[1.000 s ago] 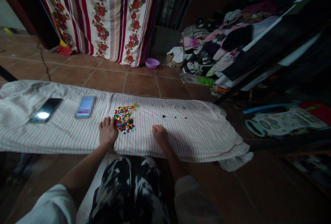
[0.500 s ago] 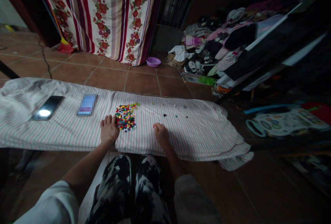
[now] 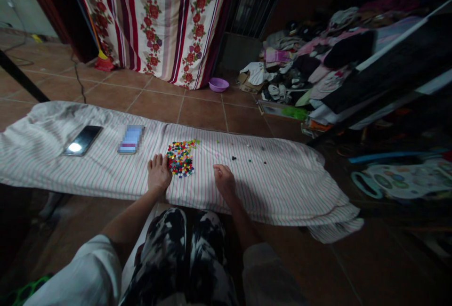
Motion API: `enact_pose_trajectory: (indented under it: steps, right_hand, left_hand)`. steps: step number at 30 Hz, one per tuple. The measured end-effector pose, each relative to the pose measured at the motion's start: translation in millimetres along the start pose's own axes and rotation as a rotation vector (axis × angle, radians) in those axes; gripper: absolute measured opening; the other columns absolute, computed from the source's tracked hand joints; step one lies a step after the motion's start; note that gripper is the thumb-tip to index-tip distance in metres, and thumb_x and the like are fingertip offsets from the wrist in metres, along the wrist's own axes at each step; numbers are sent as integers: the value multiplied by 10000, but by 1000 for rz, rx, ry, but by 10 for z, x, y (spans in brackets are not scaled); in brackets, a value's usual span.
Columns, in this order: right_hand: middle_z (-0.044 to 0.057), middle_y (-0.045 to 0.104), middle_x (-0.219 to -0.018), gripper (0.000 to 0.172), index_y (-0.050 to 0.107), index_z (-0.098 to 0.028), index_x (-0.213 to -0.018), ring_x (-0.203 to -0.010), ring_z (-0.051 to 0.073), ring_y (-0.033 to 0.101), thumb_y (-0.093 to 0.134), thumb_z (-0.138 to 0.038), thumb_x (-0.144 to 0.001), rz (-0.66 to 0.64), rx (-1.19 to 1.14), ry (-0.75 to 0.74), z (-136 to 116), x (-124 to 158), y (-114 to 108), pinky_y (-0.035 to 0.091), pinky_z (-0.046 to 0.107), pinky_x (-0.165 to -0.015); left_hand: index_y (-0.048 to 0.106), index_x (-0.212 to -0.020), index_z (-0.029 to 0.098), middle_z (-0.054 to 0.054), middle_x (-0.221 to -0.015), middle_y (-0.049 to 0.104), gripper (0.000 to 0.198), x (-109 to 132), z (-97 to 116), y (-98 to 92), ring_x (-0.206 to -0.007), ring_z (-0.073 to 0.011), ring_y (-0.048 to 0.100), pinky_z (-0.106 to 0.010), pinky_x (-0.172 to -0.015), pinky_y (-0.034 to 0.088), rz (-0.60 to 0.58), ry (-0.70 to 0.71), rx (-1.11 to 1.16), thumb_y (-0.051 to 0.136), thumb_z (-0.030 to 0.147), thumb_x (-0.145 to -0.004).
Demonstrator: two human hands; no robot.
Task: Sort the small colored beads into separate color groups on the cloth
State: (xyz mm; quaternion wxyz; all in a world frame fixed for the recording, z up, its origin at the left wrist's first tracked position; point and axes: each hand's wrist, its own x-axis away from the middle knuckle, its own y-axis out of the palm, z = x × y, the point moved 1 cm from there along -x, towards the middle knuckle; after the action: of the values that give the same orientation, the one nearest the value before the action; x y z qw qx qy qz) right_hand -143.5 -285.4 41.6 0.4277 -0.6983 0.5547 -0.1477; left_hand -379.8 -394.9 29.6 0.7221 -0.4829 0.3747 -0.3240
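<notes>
A pile of small multicoloured beads (image 3: 180, 158) lies on a pink-striped cloth (image 3: 275, 188) spread over a low surface. My left hand (image 3: 158, 174) rests flat on the cloth with fingers stretched out, its fingertips touching the left edge of the pile. My right hand (image 3: 223, 180) sits on the cloth to the right of the pile, fingers curled inward in a loose fist; what they hold, if anything, is hidden. A few loose beads (image 3: 248, 159) are scattered further right on the cloth.
Two phones lie on the cloth to the left, a dark one (image 3: 82, 140) and a lit one (image 3: 131, 139). A floral curtain (image 3: 165, 19), a purple bowl (image 3: 218, 84) and a heap of clothes (image 3: 310, 70) stand beyond on the tiled floor. Toys (image 3: 399, 179) lie at right.
The view has shifted, so everything sits a little further right in the picture. Both hands stay in place by the bead pile; the right hand's fingers look more curled.
</notes>
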Motion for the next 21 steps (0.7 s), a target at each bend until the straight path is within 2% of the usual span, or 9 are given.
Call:
enact_pose_trajectory:
  steps: [8, 16, 21]
  right_hand:
    - [49, 658, -992, 262, 717, -217, -1016, -885, 154, 617, 489, -159, -899, -216, 16, -146, -461, -19, 340, 470, 241, -811]
    - [46, 646, -1060, 288, 701, -245, -1116, -976, 158, 613, 505, -160, -922, -267, 34, -122, -707, -210, 532, 459, 241, -860]
    - [47, 649, -1078, 279, 692, -262, -1135, -989, 160, 603, 524, -181, -927, -285, 116, -129, -784, -333, 599, 453, 244, -840]
  left_hand:
    - [539, -1306, 131, -194, -1431, 490, 462, 1, 0, -13, -1386, -327, 369, -520, -1120, 281, -1, 0, 14, 384, 223, -880]
    - [539, -1304, 107, -202, -1422, 496, 462, 0, 17, -24, -1383, -336, 375, -514, -1124, 275, 3, 1, 12, 360, 212, -891]
    - [538, -1304, 123, -193, -1419, 500, 458, 0, -8, 23, -1379, -331, 381, -512, -1120, 284, 12, 19, -8, 373, 217, -887]
